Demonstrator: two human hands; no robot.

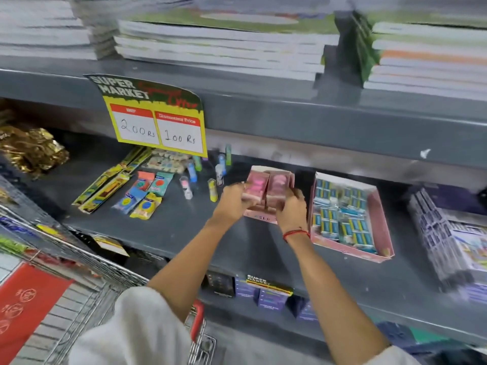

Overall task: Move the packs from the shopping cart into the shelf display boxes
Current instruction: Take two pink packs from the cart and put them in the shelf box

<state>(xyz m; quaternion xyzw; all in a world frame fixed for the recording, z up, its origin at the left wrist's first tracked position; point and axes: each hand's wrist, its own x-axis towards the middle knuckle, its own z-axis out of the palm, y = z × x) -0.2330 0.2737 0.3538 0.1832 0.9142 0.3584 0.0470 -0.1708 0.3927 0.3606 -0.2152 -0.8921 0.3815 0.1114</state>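
Both of my hands hold pink packs (268, 187) over a small pink display box (259, 217) on the grey middle shelf. My left hand (233, 200) grips the left pack and my right hand (292, 206) grips the right one. To the right stands a larger pink display box (379, 206) filled with blue and white packs. The wire shopping cart (87, 262) is at the lower left, with a red handle near my left sleeve.
Loose eraser packs (146, 196), pencil packs (105, 185) and small tubes (213, 188) lie left of the pink box. A yellow price sign (158, 127) hangs from the upper shelf. Stacked notebooks (224, 46) sit above. Boxed goods (448, 241) fill the right end.
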